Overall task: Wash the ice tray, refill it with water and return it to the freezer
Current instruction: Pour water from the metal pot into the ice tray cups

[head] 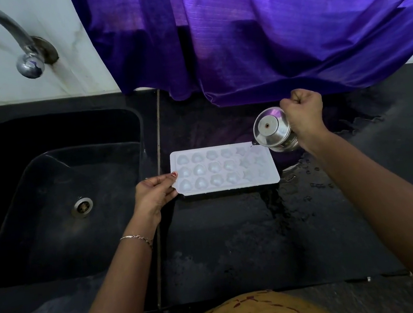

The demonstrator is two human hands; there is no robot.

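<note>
From the head camera I look down on a black counter (226, 246) with a black sink (51, 231) set into it on the left. A white tray (224, 167) lies flat on the counter just right of the sink, its long side running left to right, with three rows of rounded pockets. My view shows the left hand (152, 194) pinching the tab at the tray's left end, thumb on top and fingers curled underneath. The right hand (304, 116) is closed in a fist round a steel cup (272, 131), which is tipped on its side with its base facing me and its rim over the tray's far right corner. Puddles (308, 173) glisten on the counter to the right of the tray. A metal drain (82, 207) sits in the sink floor, a curved tap (10, 32) juts from the white wall above it, and a purple curtain (261, 29) hangs behind the tray, its hem reaching the counter.
</note>
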